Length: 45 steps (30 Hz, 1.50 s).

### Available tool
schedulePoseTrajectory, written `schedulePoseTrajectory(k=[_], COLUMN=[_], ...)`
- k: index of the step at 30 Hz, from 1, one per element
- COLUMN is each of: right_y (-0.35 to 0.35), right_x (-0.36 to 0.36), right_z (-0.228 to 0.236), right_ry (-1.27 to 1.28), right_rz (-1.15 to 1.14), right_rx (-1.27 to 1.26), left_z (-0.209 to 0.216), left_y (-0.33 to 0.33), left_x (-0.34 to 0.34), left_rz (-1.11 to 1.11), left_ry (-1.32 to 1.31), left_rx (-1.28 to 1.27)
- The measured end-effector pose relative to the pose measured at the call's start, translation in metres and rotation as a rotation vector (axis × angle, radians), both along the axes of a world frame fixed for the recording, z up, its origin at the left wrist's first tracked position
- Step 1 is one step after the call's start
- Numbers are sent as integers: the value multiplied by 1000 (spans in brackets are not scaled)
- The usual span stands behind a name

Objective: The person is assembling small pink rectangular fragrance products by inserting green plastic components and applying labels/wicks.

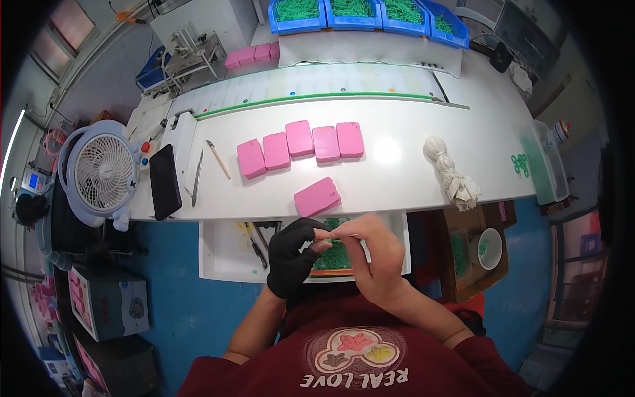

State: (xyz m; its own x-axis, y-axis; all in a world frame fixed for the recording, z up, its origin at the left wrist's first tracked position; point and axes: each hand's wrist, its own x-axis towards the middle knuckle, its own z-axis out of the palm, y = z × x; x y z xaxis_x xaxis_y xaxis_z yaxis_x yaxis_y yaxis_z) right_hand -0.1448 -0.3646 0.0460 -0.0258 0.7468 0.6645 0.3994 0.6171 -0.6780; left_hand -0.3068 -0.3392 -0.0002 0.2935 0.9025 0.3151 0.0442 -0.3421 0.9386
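Clock centred on the hands, 12 pointing away from the person

Left hand point(291, 255), black glove with bare fingertips, and right hand point(376, 251), bare, meet just off the near edge of the bench point(397, 178), over an open white drawer point(223, 255)
Left grip: thumb and index drawn close, tips up against the right hand's
Right grip: thumb and index bent in to the same spot; can't tell whether either is clamped on anything, whatever sits there is too small to make out
Green pieces point(336, 257) lie in the drawer directly below the hands, pens point(256, 246) in it at 9 o'clock

Nearest thing on the bench: single pink block point(317, 196), between 11 and 12, tilted, just beyond the left fingers
Farther out same way: five pink blocks point(299, 139) in an uneven row
10 o'clock: thin stick point(219, 159), tweezers point(198, 178), black phone point(165, 182); white fan point(104, 165) well past them
2 o'clock: twisted cloth bundle point(444, 164), then a few green rings point(520, 165) near a clear tub point(554, 178)
3 o'clock, lower than the bench: carton point(471, 286) with a white cup point(493, 239)
12 o'clock, far side: blue bins point(297, 26) full of green pieces
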Motion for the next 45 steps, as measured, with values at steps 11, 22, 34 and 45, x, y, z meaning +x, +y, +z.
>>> schedulePoseTrajectory(k=[11, 22, 34, 45], right_y=[-8, -6, -6, -11], right_x=[11, 8, 9, 8], right_z=[-11, -11, -12, -11], right_ry=[38, 4, -16, -136], right_rz=[44, 55, 41, -17], right_rx=[-418, -428, -432, -316], left_z=[-6, -8, -12, -13], left_y=[-3, -2, -2, -5], left_x=[-3, -3, -4, -3], left_rz=[5, 1, -15, -61], left_ry=[-221, -185, -154, -236], left_rx=[-208, -148, -158, -172])
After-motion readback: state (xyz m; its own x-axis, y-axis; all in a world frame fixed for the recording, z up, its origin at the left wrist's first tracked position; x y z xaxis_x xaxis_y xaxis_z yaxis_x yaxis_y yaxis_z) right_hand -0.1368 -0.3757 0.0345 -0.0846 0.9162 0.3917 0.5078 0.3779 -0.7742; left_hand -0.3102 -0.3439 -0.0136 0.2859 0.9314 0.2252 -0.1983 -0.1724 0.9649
